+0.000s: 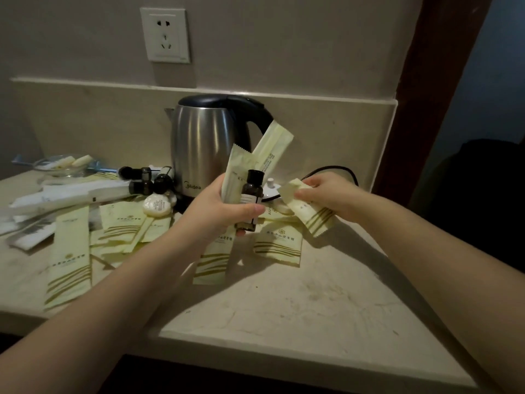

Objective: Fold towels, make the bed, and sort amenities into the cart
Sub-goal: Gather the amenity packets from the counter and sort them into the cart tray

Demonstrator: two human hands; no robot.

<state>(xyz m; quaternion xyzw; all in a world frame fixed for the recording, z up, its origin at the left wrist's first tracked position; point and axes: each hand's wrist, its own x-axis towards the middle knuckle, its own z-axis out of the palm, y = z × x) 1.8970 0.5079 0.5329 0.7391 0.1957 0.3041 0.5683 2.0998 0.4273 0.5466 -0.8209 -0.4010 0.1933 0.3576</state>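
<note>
Left hand (216, 209) half hides bottle (253, 184), right hand (326, 194) sachet (312, 216).

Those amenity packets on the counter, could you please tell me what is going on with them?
A person is gathering amenities at the counter. The left hand grips a small brown bottle together with two long pale packets. The right hand pinches another striped packet just beside them. Loose packets, dark bottles and a round soap lie scattered on the counter, left of the kettle.
</note>
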